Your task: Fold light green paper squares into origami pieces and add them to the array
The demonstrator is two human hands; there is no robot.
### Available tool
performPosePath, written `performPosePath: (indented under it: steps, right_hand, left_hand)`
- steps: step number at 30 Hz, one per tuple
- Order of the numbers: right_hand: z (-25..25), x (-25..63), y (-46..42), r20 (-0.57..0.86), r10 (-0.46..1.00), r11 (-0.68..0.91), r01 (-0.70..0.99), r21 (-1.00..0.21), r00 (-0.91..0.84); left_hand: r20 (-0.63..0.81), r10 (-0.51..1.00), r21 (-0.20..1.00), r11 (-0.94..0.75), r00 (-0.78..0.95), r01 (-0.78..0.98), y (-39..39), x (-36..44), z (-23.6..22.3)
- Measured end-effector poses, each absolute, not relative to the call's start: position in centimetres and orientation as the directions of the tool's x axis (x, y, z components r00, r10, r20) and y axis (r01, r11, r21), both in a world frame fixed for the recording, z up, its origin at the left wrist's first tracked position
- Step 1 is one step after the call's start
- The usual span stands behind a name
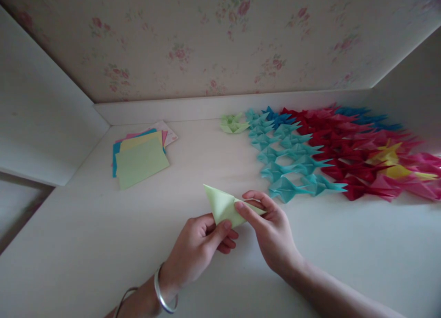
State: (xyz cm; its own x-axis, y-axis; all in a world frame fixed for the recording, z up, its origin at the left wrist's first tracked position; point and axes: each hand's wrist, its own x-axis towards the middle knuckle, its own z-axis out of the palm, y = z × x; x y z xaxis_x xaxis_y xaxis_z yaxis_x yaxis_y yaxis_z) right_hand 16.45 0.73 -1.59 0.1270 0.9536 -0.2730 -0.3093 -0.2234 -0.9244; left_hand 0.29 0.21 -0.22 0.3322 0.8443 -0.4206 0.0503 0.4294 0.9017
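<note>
Right now we hold a folded pale green paper (224,210) above the white tabletop (203,164), in the middle of our view, slightly toward 6 o'clock. Taking that paper as the centre of our dial, our left hand (195,251) comes in from 7 o'clock, pinching the lower edge between its thumb in front and its curled fingers behind. Our right hand (274,230) comes in from 4 o'clock, its thumb laid flat on the front and its fingers bent behind the right-hand part. One sharp corner of the paper points toward 10 o'clock, another toward 3. On our left wrist we wear a silver bangle (161,292).

At 10 o'clock we see a fanned stack of coloured sheets (143,164), pale green on top, with yellow, blue and pink edges beneath. At 12 o'clock, close to the wall, sits a pale green folded piece (234,124). Between 1 and 2 o'clock we have rows of turquoise folded pieces (284,187), and at 2 o'clock, crowded against them, red folded pieces (339,148), then pink ones with some yellow folded pieces (387,157) among them.
</note>
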Motion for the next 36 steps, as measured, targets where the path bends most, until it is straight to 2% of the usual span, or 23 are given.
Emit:
performPosePath:
  steps: [8, 12, 15, 18, 20, 25, 28, 31, 36]
  right_hand:
    - [-1.6, 16.5, 0.8, -0.288, 0.951, -0.239, -0.324, -0.915, 0.113]
    - [-1.3, 16.3, 0.6, -0.290, 0.955, -0.244, -0.402, -0.882, 0.056]
    - [-0.8, 15.9, 0.3, -0.267, 0.956, -0.293, -0.458, -0.839, -0.123]
    - [-0.6, 15.5, 0.0, -0.208, 0.900, -0.349, -0.347, -0.870, -0.384]
    - [-0.5, 15.4, -0.1, -0.209, 0.874, -0.343, -0.252, -0.905, -0.440]
    - [-0.6, 15.9, 0.0, -0.290, 0.916, -0.355, -0.222, -0.908, -0.278]
    - [-1.0, 16.5, 0.2, -0.285, 0.945, -0.316, -0.235, -0.919, -0.158]
    - [-1.7, 16.9, 0.5, -0.255, 0.966, -0.252, -0.280, -0.926, -0.026]
    - [-1.6, 17.4, 1.5, -0.284, 0.948, -0.205, -0.408, -0.890, 0.144]
  left_hand:
    - [-0.406, 0.855, 0.910, 0.412, 0.323, 0.051, 0.1, 0.4, -0.2]
    - [-0.370, 0.880, 0.924, 0.382, 0.296, 0.021, 0.0, 0.3, 0.1]
    - [-0.358, 0.890, 0.926, 0.378, 0.282, -0.020, 0.1, 0.2, 0.3]
    - [-0.355, 0.893, 0.923, 0.383, 0.276, -0.050, 0.2, 0.0, 0.3]
    - [-0.368, 0.887, 0.914, 0.400, 0.280, -0.069, 0.3, -0.1, 0.3]
    - [-0.412, 0.862, 0.880, 0.460, 0.297, -0.116, 0.4, 0.0, 0.3]
    - [-0.426, 0.857, 0.874, 0.473, 0.291, -0.113, 0.3, 0.1, 0.5]
    - [-0.433, 0.857, 0.872, 0.476, 0.279, -0.110, 0.2, 0.2, 0.7]
    - [-0.425, 0.861, 0.885, 0.459, 0.281, -0.069, 0.3, -0.1, 0.7]
